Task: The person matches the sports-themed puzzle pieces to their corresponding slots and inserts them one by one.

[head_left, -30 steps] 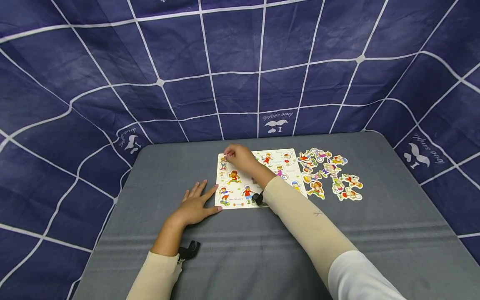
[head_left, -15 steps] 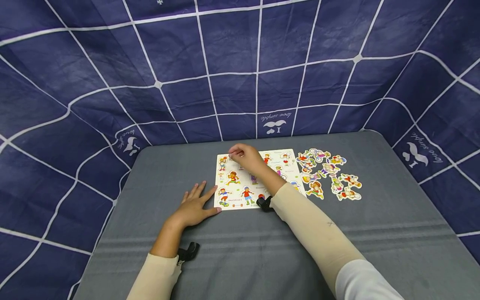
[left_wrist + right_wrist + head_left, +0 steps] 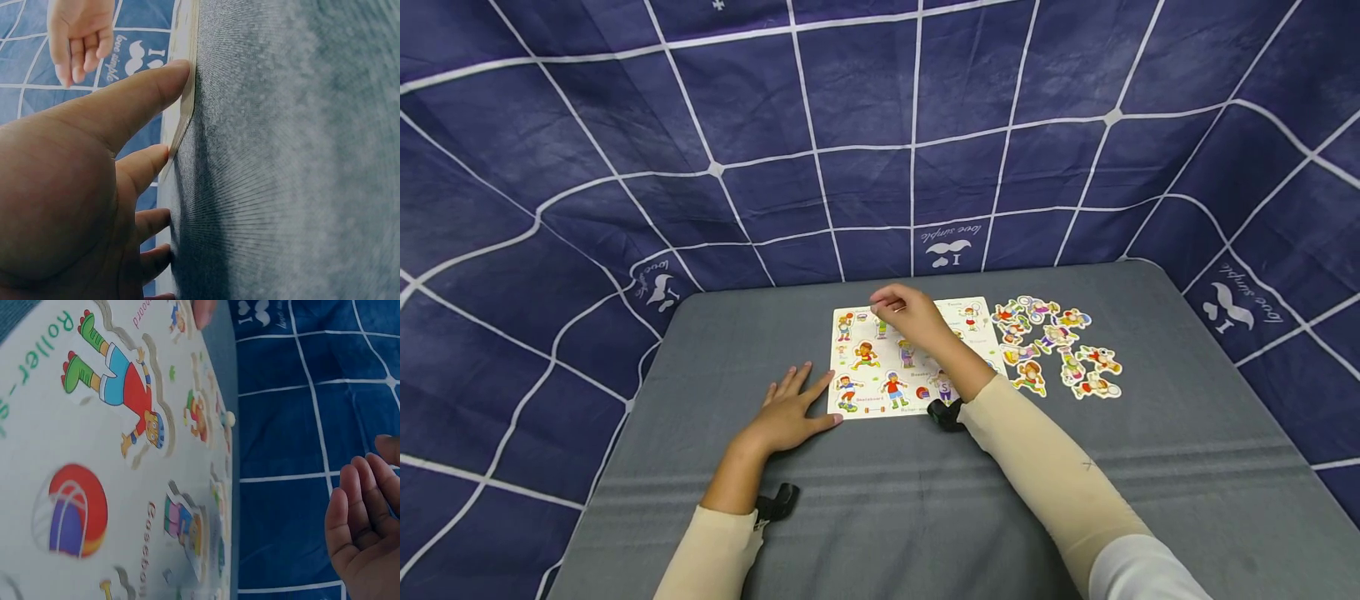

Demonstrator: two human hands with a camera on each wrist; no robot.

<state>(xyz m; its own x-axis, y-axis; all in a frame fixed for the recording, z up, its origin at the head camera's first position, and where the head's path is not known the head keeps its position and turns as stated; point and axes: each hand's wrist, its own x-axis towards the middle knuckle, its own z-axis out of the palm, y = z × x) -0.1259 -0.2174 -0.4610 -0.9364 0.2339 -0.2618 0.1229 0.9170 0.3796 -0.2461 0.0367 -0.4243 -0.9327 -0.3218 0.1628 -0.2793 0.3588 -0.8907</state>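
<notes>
A white puzzle board (image 3: 880,392) printed with sports figures lies on the grey table. My left hand (image 3: 784,417) rests on the table with fingers spread; in the left wrist view the thumb (image 3: 156,87) and index fingertip touch the board's edge. Above the far middle of the board is my right hand (image 3: 913,321), fingers loosely bent. The right wrist view shows this hand (image 3: 369,531) raised off the board, with nothing between its fingers. Recessed figure outlines show there, among them a roller skater (image 3: 128,387). The hand and forearm hide part of the board in the head view.
To the right of the board lie several loose cut-out figure pieces (image 3: 1060,336), some overlapping. A dark blue cloth with white grid lines (image 3: 865,192) walls the table (image 3: 880,508) at the back and both sides. A small pale knob (image 3: 230,419) stands up from the board.
My right hand has moved right and away from the board's far left corner, uncovering the figures there. The left hand stays in place at the board's left edge.
</notes>
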